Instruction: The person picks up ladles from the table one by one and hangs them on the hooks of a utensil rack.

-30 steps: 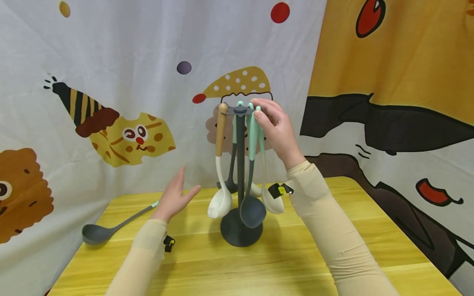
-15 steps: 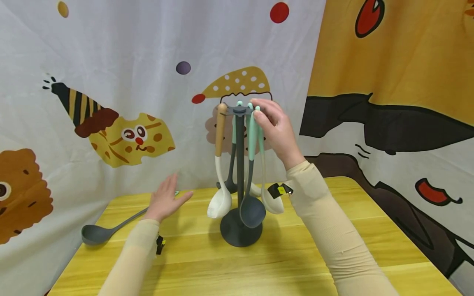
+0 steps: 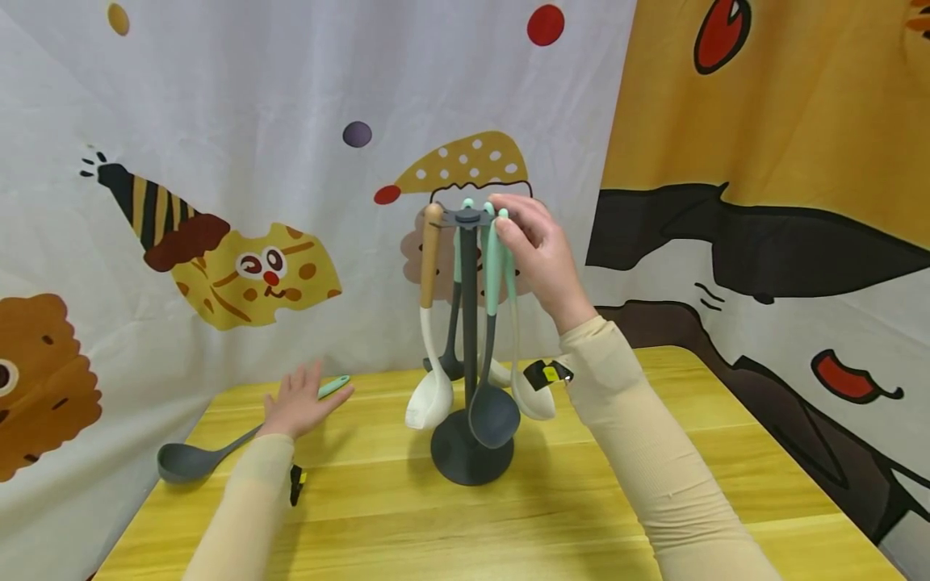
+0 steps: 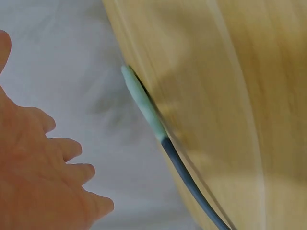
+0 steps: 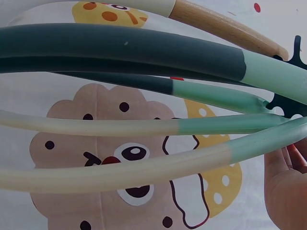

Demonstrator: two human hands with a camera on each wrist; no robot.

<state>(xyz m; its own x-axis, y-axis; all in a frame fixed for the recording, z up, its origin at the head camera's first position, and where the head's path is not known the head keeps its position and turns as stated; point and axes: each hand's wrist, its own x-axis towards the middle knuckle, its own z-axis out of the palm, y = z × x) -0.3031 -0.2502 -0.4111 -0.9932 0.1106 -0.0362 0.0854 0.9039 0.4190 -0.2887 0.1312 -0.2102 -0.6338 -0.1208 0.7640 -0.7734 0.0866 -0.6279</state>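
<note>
On the table's left lies a dark grey ladle (image 3: 190,461) with a mint handle (image 4: 145,105). My left hand (image 3: 294,407) is above its shaft, fingers spread and holding nothing. A black utensil stand (image 3: 471,464) carries several utensils: a white ladle with a wooden handle (image 3: 430,266), a dark ladle (image 3: 496,418), a white mint-handled ladle (image 3: 536,397) and a dark utensil behind (image 3: 452,365). At the stand's top, my right hand (image 3: 541,250) pinches a mint handle end; its grip is partly hidden in the right wrist view.
The wooden table (image 3: 617,516) reaches back to a printed cloth backdrop (image 3: 254,97). The stand is upright near the table's middle, its utensils hanging close together with their bowls above the base.
My left hand has moved left and slightly down, over the lying ladle's shaft, uncovering more of its mint handle. The right hand and the stand stay as they were.
</note>
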